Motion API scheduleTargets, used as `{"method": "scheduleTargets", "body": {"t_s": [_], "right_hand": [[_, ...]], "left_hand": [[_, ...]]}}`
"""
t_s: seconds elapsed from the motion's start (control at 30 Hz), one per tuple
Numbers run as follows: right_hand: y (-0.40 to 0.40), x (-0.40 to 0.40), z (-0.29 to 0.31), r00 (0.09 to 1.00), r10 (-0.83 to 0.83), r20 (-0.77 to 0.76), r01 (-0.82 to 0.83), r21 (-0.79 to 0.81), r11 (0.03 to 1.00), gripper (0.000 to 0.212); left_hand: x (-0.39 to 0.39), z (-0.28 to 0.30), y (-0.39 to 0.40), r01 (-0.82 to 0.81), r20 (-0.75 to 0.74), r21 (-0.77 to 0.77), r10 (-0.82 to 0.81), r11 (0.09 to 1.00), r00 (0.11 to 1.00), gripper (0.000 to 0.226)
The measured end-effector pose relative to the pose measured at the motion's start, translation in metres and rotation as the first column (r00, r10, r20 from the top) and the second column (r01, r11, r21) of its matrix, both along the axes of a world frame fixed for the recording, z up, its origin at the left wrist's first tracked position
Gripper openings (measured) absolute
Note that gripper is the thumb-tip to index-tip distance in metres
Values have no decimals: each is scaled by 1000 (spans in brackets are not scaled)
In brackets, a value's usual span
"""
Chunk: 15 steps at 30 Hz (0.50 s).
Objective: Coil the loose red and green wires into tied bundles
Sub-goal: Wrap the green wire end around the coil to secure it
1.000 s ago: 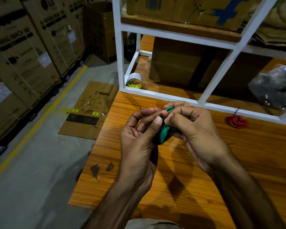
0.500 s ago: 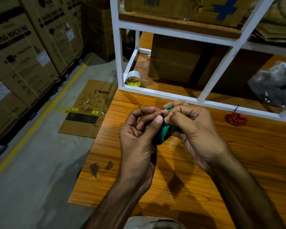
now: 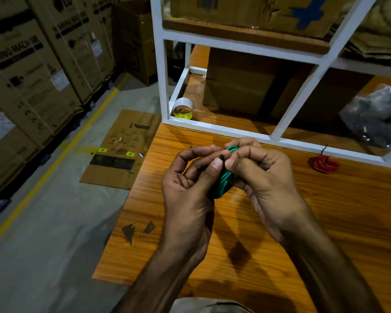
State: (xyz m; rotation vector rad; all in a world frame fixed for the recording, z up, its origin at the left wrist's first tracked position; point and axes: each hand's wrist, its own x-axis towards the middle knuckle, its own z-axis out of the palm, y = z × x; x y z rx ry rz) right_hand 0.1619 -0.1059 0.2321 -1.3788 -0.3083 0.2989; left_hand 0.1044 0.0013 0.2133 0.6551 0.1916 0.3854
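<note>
Fingers of the left hand (image 3: 187, 188) and the right hand (image 3: 262, 177) curl around a coiled green wire bundle (image 3: 224, 181), pinching it between them above the wooden counter (image 3: 280, 233). To the right, a tied red wire bundle (image 3: 324, 164) lies on the counter near the white shelf frame (image 3: 235, 129). A tape roll (image 3: 182, 108) stands on the lower shelf.

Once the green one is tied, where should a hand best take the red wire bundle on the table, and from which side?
Pinch the red wire bundle across its coiled ring, from above: it lies flat on the table beside the white frame, and its dark tie end points toward that frame.
</note>
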Motion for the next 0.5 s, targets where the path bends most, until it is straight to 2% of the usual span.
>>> {"method": "scheduleTargets", "body": {"t_s": [0.17, 0.4, 0.5], "right_hand": [[1, -3, 2, 1000, -14, -6, 14, 3, 1000, 12], [-1, -4, 6, 1000, 8, -8, -9, -14, 1000, 4], [-4, -1, 4, 999, 10, 50, -6, -89, 996, 9]], "left_hand": [[0, -2, -1, -26, -1, 22, 26, 999, 1000, 35], [0, -6, 0, -38, 21, 57, 37, 998, 999, 30], [0, -5, 4, -12, 29, 86, 9, 996, 1000, 26]]}}
